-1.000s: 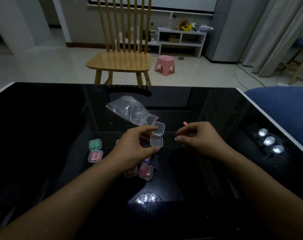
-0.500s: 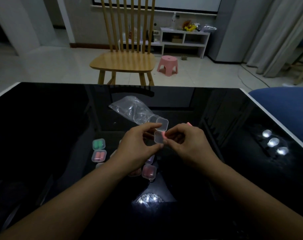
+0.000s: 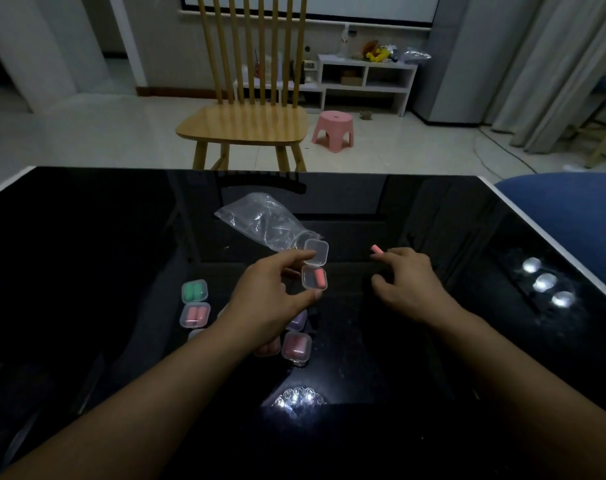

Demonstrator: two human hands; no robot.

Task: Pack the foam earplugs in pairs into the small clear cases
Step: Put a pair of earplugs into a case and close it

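Note:
My left hand (image 3: 272, 294) pinches a small clear case (image 3: 314, 277) with its lid flipped up; one pink earplug lies inside the lower half. My right hand (image 3: 407, 284) hovers to the right with fingers spread and nothing in them, its fingertips just beside a loose pink earplug (image 3: 376, 249) on the black table (image 3: 87, 244). Closed filled cases lie on the table: a green pair (image 3: 194, 291), a pink pair (image 3: 195, 315), another pink case (image 3: 296, 345) and a purple one (image 3: 297, 320) partly hidden under my left hand.
An empty clear plastic bag (image 3: 263, 220) lies just behind the held case. A wooden chair (image 3: 246, 123) stands beyond the table's far edge and a blue cushion (image 3: 568, 206) lies off its right edge. Lamp reflections glare on the glossy surface.
My right hand put a pink earplug into the open case half a second ago, then drew away rightwards to the loose earplug. My left hand kept holding the case.

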